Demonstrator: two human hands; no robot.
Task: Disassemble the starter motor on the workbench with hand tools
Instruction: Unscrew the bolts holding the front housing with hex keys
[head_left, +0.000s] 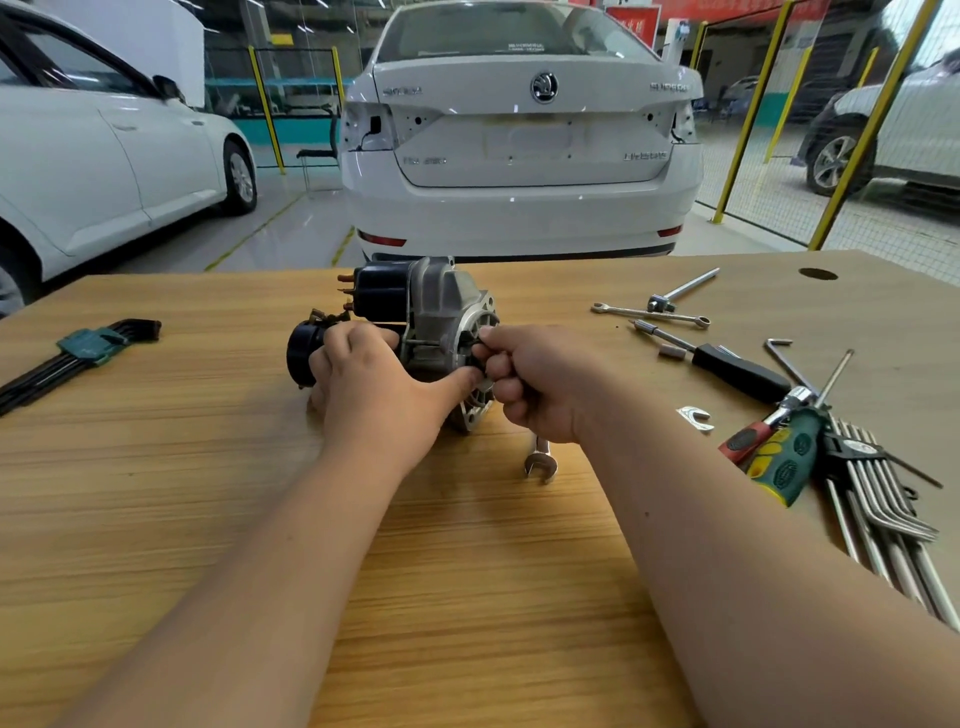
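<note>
Workshop floor up top, and a white saloon fills the upper centre of the frame, tail toward us. A second white car sits in the upper left, with yellow posts and mesh fencing along the upper right. Down below, the wood-grain counter takes the whole lower half.

Centre of the frame, on the counter, lies the starter motor, on its side with the black solenoid on top and the aluminium nose housing pointing right. Left hand is draped over the motor body, fingers curled round it, thumb stretched out along the housing. Right hand is bunched up at the nose end, thumb and forefinger pinching something small at the housing's face; what it is, I cannot tell.

Over on the right edge, a fan of long silver hex keys, and touching it a green and yellow screwdriver. Above those lies a black-handled driver. A black hex key set lies at the left edge. A slim spanner lies to the right of the motor. An open-ended spanner peeks out below the right wrist. Smallest of all, a forked metal clip.
</note>
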